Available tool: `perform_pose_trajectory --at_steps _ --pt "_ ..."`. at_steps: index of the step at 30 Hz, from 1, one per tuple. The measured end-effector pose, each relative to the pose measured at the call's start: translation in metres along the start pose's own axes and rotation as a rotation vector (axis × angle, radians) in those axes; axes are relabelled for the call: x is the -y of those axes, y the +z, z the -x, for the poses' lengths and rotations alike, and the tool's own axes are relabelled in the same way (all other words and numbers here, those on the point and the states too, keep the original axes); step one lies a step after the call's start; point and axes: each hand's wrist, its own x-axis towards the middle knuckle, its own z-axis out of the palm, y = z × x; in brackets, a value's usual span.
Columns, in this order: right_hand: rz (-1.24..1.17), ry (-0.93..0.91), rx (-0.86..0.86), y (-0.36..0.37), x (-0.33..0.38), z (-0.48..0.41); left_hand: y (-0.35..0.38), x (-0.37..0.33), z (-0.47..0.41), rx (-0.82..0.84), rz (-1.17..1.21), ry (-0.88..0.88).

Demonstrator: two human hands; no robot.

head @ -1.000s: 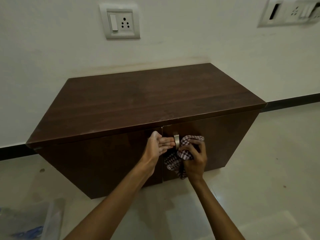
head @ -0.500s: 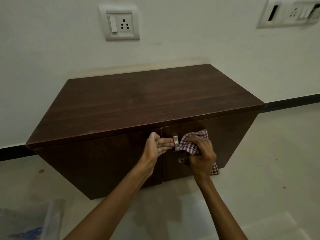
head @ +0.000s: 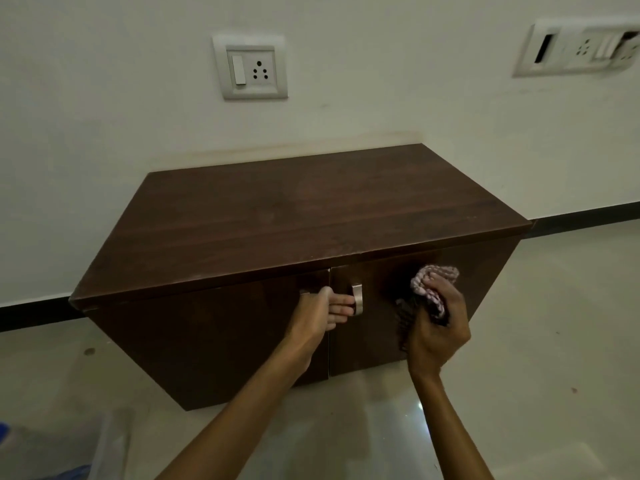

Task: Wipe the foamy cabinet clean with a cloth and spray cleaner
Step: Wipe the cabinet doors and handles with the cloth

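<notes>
A low dark brown wooden cabinet [head: 298,216] with two doors stands against a white wall. My left hand [head: 320,315] rests flat on the door fronts where they meet, its fingertips touching the metal handle [head: 357,297] of the right door. My right hand [head: 438,322] is closed around a bunched checked cloth [head: 433,282] and presses it against the upper part of the right door. No foam shows on the wood. No spray bottle is in view.
A socket plate [head: 251,67] is on the wall above the cabinet, and another switch plate [head: 576,46] sits at upper right. Pale glossy floor tiles surround the cabinet. A clear plastic sheet [head: 110,445] with something blue lies at the lower left.
My right hand has carried the cloth from beside the handle rightward across the right door. My left hand has stayed at the door seam.
</notes>
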Motion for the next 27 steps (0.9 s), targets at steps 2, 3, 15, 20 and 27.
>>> perform_pose_trajectory --at_steps 2,3,15,20,27 --pt "-0.082 -0.170 0.105 0.019 0.031 -0.014 -0.006 -0.004 0.006 -0.004 -0.026 -0.002" --pt "-0.120 -0.225 0.173 0.035 0.048 -0.020 -0.012 -0.008 0.010 -0.017 -0.027 -0.006" --pt "0.328 -0.161 1.626 0.121 0.159 -0.050 -0.091 -0.045 0.041 -0.802 -0.551 0.505" --pt "0.573 -0.413 1.705 0.129 0.152 -0.053 -0.083 -0.038 0.036 -0.797 -0.544 0.574" --pt "0.560 -0.565 1.583 0.161 0.159 -0.012 -0.105 -0.037 0.035 -0.905 -0.467 0.408"
